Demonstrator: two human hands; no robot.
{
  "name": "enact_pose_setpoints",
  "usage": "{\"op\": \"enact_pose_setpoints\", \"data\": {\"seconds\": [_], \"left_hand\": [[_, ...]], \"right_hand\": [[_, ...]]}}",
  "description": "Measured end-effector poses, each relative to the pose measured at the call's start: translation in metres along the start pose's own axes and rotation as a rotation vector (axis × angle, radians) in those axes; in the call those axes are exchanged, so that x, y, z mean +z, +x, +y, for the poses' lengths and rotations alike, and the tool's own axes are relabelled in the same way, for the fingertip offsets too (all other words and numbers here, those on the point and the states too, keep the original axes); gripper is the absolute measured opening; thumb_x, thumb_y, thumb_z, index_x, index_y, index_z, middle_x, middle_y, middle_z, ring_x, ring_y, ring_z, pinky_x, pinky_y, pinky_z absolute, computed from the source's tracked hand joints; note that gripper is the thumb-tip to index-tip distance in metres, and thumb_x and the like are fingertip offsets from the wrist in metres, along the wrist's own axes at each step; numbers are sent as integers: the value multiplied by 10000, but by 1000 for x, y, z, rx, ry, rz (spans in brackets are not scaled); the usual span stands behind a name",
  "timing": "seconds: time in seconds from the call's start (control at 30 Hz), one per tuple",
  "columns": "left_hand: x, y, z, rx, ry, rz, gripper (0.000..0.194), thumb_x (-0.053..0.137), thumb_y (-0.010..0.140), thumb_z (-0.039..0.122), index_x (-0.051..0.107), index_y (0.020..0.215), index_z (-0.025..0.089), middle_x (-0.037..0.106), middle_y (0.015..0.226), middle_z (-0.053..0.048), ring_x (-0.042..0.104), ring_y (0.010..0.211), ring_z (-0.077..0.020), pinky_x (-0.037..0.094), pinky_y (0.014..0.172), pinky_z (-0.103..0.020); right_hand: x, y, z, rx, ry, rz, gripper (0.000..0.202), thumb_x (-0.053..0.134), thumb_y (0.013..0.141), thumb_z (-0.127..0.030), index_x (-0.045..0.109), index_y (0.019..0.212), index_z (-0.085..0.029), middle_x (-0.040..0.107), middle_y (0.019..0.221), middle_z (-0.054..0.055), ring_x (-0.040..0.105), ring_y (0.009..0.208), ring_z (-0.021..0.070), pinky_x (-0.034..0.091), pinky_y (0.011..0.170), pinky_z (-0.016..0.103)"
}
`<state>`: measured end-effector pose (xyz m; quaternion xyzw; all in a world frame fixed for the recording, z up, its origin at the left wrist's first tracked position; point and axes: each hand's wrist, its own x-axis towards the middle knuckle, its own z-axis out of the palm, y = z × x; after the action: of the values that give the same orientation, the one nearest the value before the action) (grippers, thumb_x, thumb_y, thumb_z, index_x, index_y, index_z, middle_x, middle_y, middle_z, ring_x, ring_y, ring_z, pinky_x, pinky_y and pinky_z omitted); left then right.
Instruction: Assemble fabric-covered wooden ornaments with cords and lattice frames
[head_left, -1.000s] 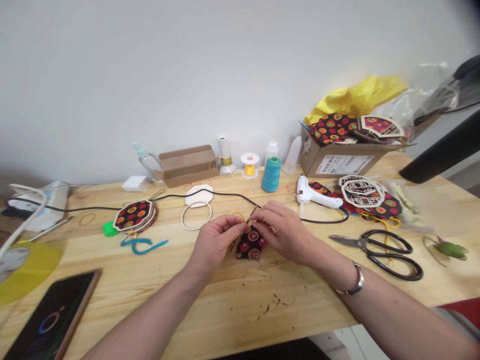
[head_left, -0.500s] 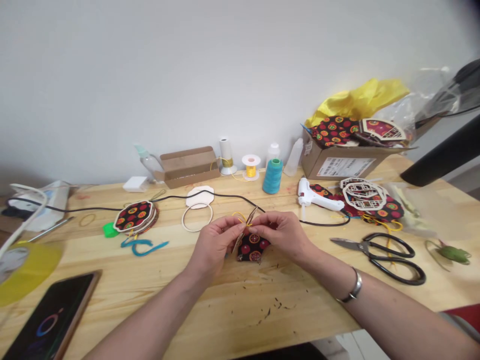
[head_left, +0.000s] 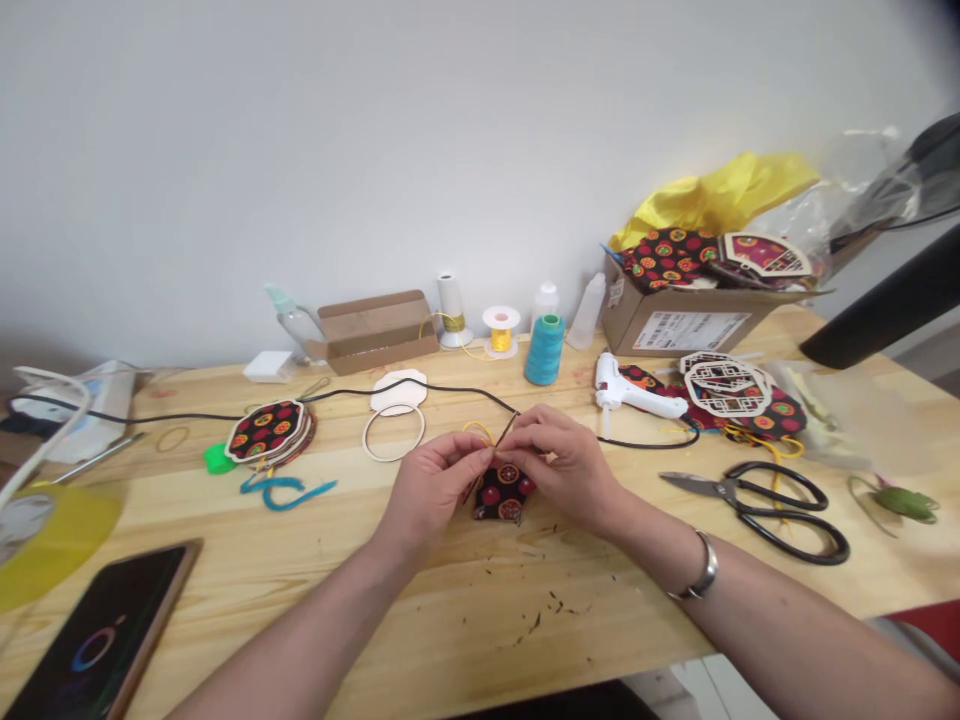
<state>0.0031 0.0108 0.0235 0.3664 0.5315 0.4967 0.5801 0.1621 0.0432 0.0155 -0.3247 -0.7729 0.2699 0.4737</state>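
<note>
My left hand [head_left: 431,490] is closed, thumb and fingertips pinching a thin panel that is turned nearly edge-on at the middle of the table. Closed in a pinch too, my right hand [head_left: 574,465] meets it at the yellow cord [head_left: 478,430] on the panel's edge. A loop of that cord stands up behind the left fingertips. Below the fingers shows a patterned fabric piece [head_left: 499,497], black with red and orange round motifs; whether it is joined to the panel I cannot tell. The fingers hide the exact spot where the cord is held.
Black-handled scissors [head_left: 750,500] lie to the right, with a white glue gun [head_left: 634,390] behind them. A teal thread cone [head_left: 545,350] stands at the back. Stacked fabric-covered panels [head_left: 270,432], a wooden ring [head_left: 392,432] and a phone [head_left: 105,630] are on the left.
My right fingers have curled in closer over the panel's edge and the cord. The panel looks more edge-on and more covered by the hands. My left hand has barely moved.
</note>
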Motion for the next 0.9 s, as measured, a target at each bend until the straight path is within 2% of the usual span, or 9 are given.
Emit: {"op": "enact_pose_setpoints", "data": {"seconds": [0.17,0.27,0.47,0.6,0.67,0.8,0.9], "left_hand": [[-1,-3,0,16,78,-30,181,773,634,310,732,747,175,715,709,5,588,637,-96,450,591,-177],[-3,-3,-1,22,126,-71,184,758,656,328,739,772,187,725,759,1,606,697,-117,474,657,-203],[-5,0,-2,47,187,-103,172,729,687,344,740,780,199,710,727,12,587,655,-109,462,619,-205],[-4,-1,-1,64,230,-92,157,720,687,334,730,753,192,696,696,9,575,627,-113,453,595,-214],[-4,-2,0,72,255,-99,151,707,699,323,732,768,192,695,699,3,576,630,-120,451,591,-221],[-2,-4,2,81,291,-104,156,690,716,314,744,807,200,706,727,-6,591,661,-131,452,606,-224],[-2,-4,3,83,273,-105,145,706,696,323,743,762,199,710,728,-5,592,653,-129,457,612,-223]], "right_hand": [[-5,0,5,-190,-178,-42,129,568,855,-152,674,800,-201,539,873,46,511,814,148,453,681,279],[-9,2,7,-242,-222,-76,115,574,859,-167,665,798,-202,530,965,57,494,876,160,448,739,300],[-11,6,9,-248,-215,-152,69,606,828,-151,639,844,-210,541,1074,61,492,973,188,445,843,346],[-12,7,11,-242,-209,-155,257,590,833,-147,608,1078,-222,543,1109,80,485,1035,209,450,885,391],[-14,7,12,-275,-221,-175,303,565,851,-142,611,1131,-249,530,1133,79,474,1040,207,456,881,392],[-16,8,11,-329,-216,-205,273,546,877,-163,657,1085,-301,543,1086,56,466,1008,193,457,880,393],[-16,8,10,-356,-206,-170,183,562,876,-188,684,985,-269,577,1011,55,473,953,187,464,842,383]]}}
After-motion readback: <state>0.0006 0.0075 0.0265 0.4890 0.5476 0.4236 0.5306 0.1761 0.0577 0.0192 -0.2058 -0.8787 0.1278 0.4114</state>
